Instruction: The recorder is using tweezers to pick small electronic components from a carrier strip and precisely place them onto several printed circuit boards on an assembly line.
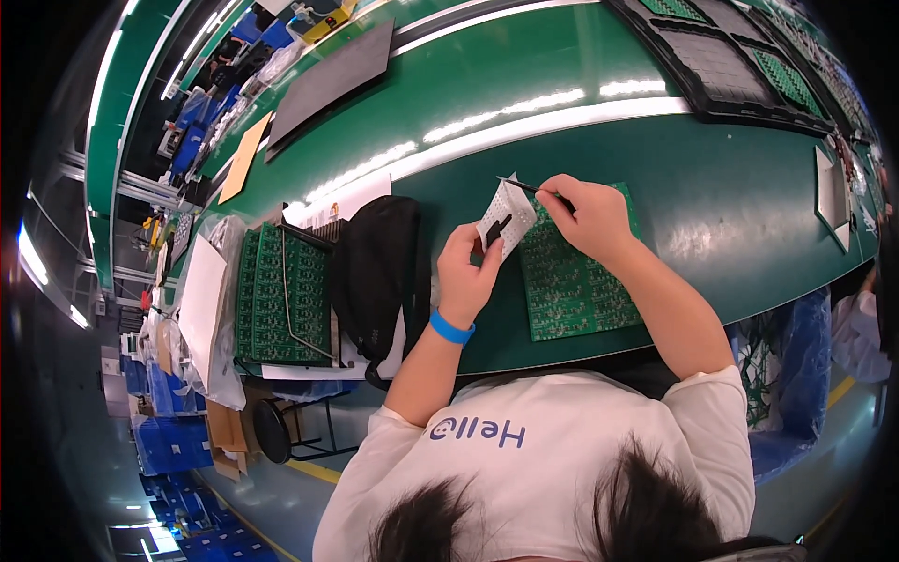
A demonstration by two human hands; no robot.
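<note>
My left hand, with a blue band at the wrist, pinches a small white sheet covered in rows of dots, with a black patch on its face. Its fingers are closed on the sheet's lower end. In my right hand is a thin dark pointed tool, probably tweezers, with the tip at the sheet's upper edge. Whether the tip grips anything is too small to tell. Beneath both hands a green circuit board panel lies flat on the dark green table.
Left of my hands rest a black bag and a rack of green circuit boards. Black trays with boards stand at the far right, a dark flat panel at the far left. A white open box sits near the right edge.
</note>
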